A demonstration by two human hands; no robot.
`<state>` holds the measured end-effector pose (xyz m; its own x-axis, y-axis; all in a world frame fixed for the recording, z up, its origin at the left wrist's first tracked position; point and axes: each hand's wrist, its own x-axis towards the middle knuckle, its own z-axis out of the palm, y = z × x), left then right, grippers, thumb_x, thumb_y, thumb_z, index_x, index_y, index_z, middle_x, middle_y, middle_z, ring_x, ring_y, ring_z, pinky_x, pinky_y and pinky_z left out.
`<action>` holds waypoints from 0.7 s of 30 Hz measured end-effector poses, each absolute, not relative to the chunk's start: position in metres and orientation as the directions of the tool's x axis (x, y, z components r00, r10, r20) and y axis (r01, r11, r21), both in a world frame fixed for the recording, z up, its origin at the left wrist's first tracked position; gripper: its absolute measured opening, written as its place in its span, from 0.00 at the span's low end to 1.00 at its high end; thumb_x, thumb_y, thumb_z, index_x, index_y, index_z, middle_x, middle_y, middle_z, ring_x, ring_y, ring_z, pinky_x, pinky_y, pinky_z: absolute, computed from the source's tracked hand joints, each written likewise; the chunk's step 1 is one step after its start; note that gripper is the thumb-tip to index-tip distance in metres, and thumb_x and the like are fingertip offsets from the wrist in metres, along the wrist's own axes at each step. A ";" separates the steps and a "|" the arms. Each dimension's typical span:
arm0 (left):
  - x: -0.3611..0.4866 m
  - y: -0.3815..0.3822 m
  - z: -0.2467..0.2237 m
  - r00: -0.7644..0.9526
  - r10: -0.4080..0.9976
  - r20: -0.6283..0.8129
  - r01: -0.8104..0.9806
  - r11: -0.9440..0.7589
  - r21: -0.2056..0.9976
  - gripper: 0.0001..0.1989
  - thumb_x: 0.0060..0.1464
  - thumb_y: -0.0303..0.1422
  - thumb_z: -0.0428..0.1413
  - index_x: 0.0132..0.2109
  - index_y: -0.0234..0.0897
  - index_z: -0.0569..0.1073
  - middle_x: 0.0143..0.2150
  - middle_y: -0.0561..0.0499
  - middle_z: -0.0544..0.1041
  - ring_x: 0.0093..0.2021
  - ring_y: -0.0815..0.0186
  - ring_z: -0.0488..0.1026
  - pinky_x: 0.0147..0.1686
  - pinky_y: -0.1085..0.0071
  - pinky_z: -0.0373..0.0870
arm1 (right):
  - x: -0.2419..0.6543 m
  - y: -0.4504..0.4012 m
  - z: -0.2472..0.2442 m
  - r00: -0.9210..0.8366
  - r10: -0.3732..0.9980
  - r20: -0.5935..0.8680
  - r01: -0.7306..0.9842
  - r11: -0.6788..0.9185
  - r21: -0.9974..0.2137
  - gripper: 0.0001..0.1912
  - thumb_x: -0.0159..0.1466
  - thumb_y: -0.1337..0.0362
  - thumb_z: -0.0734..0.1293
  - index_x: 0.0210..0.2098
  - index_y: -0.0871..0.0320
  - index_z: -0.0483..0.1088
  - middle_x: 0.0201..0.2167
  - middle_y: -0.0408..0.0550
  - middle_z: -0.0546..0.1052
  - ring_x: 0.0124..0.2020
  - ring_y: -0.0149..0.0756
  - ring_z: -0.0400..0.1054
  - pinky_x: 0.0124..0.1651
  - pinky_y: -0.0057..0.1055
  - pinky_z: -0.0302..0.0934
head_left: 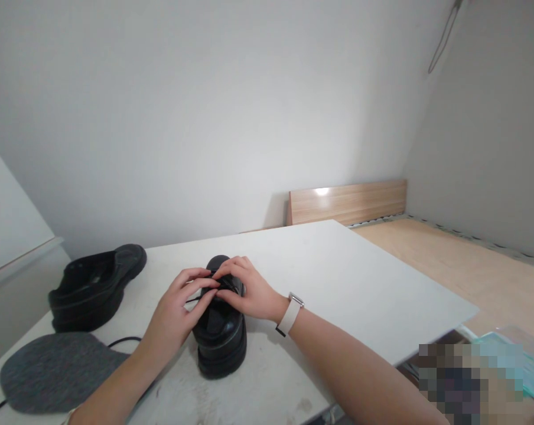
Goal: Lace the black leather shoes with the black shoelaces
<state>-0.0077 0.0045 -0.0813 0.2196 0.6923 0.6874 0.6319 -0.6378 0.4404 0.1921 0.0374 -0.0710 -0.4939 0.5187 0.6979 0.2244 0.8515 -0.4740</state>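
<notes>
A black shoe (220, 348) stands on the white table with its heel toward me and its toe pointing away. Both of my hands are over its upper, at the lacing. My left hand (185, 301) pinches at a black shoelace (193, 300), a short length of which shows by its fingers. From the other side my right hand (244, 289), below a wrist with a pale-banded watch (290, 314), has thumb and fingertips closed on the laces. The fingertips of the two hands nearly meet, and they partly hide the laces.
Another black shoe (90, 289) lies at the table's left. Nearer me is a grey felt insole-like piece (58, 372), with a black cord (124, 340) beside it. Behind the white table (320, 271) rises a wall; a wooden board (349, 202) leans at the back right.
</notes>
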 end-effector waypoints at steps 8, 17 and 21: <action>-0.005 0.000 -0.081 0.157 0.735 0.660 0.604 -0.600 0.525 0.11 0.62 0.41 0.54 0.41 0.46 0.79 0.49 0.49 0.75 0.51 0.58 0.74 0.54 0.59 0.71 | 0.185 0.023 -0.068 -0.388 0.663 0.641 0.334 0.749 -0.573 0.19 0.55 0.81 0.66 0.43 0.57 0.72 0.42 0.48 0.73 0.48 0.40 0.67 0.54 0.40 0.64; -0.005 0.001 -0.084 0.149 0.775 0.614 0.576 -0.573 0.583 0.11 0.59 0.42 0.58 0.46 0.43 0.75 0.50 0.48 0.73 0.51 0.57 0.73 0.47 0.61 0.75 | 0.176 0.016 -0.074 -0.223 0.645 0.731 0.336 0.755 -0.563 0.11 0.60 0.79 0.67 0.36 0.58 0.74 0.34 0.46 0.75 0.39 0.36 0.67 0.45 0.33 0.64; -0.006 0.002 -0.083 0.166 0.785 0.596 0.598 -0.561 0.573 0.15 0.59 0.43 0.58 0.50 0.45 0.74 0.50 0.49 0.73 0.50 0.57 0.73 0.46 0.61 0.75 | 0.177 0.020 -0.076 -0.239 0.598 0.765 0.240 0.800 -0.550 0.08 0.63 0.76 0.66 0.37 0.57 0.74 0.34 0.46 0.75 0.38 0.35 0.68 0.42 0.31 0.65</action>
